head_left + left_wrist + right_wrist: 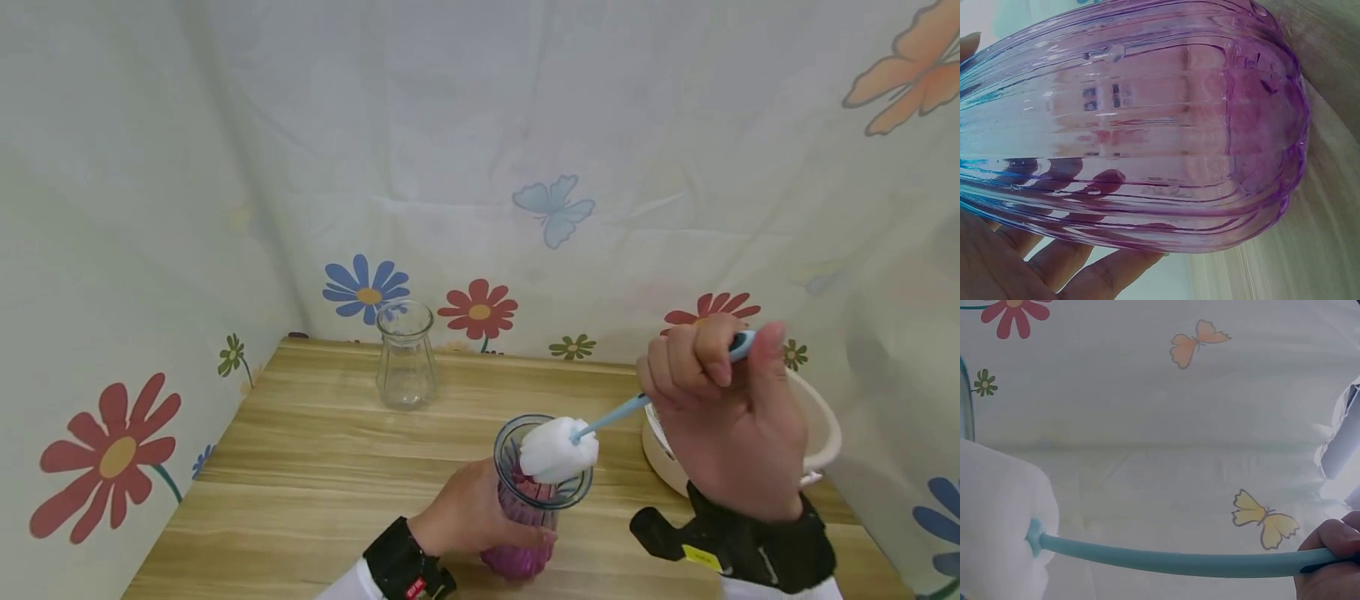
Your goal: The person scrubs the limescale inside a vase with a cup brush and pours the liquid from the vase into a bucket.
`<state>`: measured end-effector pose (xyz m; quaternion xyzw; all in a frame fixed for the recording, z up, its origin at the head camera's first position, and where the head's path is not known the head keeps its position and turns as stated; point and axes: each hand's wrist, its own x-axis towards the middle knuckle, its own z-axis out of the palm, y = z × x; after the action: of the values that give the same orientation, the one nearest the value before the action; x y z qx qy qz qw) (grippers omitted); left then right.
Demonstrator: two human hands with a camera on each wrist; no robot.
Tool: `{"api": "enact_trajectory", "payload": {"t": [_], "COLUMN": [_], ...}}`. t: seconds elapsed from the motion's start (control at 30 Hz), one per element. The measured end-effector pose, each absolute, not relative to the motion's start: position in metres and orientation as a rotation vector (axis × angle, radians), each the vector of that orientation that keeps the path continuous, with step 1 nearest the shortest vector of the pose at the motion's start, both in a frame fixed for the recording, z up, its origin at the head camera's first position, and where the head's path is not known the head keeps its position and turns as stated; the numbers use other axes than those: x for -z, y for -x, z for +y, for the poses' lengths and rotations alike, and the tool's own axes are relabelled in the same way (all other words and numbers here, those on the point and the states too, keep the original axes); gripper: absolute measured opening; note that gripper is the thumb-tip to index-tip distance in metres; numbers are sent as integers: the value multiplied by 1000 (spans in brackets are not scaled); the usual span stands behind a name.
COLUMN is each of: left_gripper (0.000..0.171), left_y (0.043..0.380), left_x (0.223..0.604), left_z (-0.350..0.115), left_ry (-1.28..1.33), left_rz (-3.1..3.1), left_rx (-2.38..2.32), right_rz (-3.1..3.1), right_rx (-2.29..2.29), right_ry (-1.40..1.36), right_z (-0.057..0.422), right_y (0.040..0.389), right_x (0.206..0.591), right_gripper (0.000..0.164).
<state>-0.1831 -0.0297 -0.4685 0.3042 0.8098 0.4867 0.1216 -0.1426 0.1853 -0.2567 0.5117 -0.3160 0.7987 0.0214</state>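
My left hand (480, 508) grips a ribbed glass vase (522, 557), bluish at the rim and purple at the base. In the left wrist view, fingers show through the wall of the vase (1210, 125). The right hand (723, 417) holds a sponge bottle brush by its light-blue handle (622, 412), fingers curled round the upper end. Its white sponge head (558, 450) sits tilted at the vase's mouth, overlapping the rim. In the right wrist view the handle (1197, 562) runs from the sponge (1004, 519) to the fingers (1335, 540).
A clear glass vase (406, 367) stands upright toward the back left of the wooden table (300, 467). Behind the right hand is a round white basin (825, 417), partly hidden. A curtain (450, 150) printed with flowers and butterflies encloses the back and sides.
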Motion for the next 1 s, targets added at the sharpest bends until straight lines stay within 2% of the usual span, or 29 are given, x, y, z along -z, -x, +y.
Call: {"api": "enact_trajectory", "payload": {"t": [0.37, 0.57, 1.0], "left_gripper": [82, 81, 69], "left_y": [185, 185, 185], "left_x": [468, 468, 475], "left_z": [-30, -33, -29], "left_ry": [-840, -837, -812], "left_rz": [2366, 2404, 2381], "left_rx": [-1423, -1404, -1387], "right_rz": [-1223, -1249, -1870], "right_rx": [-2457, -2454, -2290], "right_ry": [-1415, -1409, -1180], "right_z": [179, 175, 144], "right_y": [162, 167, 165], "right_x": [275, 284, 331], "right_gripper": [43, 43, 40]}}
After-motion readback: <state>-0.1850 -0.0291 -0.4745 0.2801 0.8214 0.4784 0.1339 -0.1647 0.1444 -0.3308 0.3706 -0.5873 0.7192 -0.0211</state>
